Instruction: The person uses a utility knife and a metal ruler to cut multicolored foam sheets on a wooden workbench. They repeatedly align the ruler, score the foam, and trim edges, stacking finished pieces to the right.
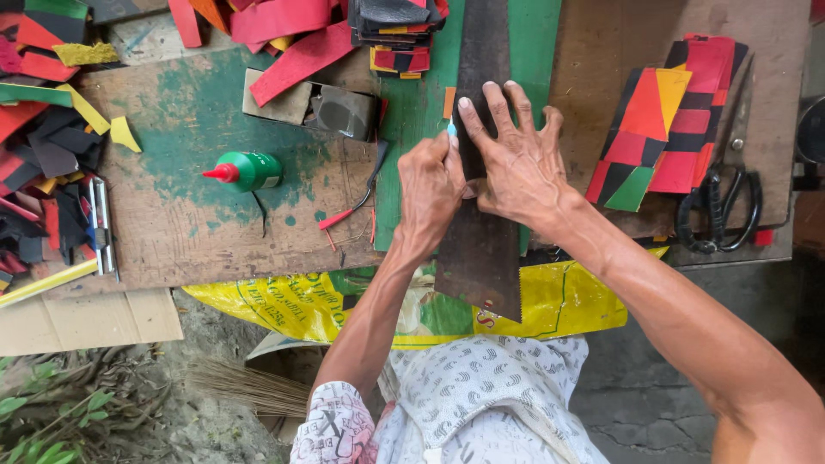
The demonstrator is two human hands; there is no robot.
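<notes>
- Green glue bottle with red nozzle [247,170] lies on the wooden worktop [172,241], left of the long dark metal strip [481,249].
- Left hand [430,185] pinches a small pale blue blade [452,130] against the strip's edge.
- Right hand [516,155], fingers spread, presses the strip flat over the green sheet [412,129]; cutting along it looks underway, calling for a steady pull.
- Black scissors [718,210] lie far right.

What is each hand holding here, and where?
Left hand pinches a small light-blue tool by its lower end. Right hand grips nothing, fingers spread flat on the dark strip.
</notes>
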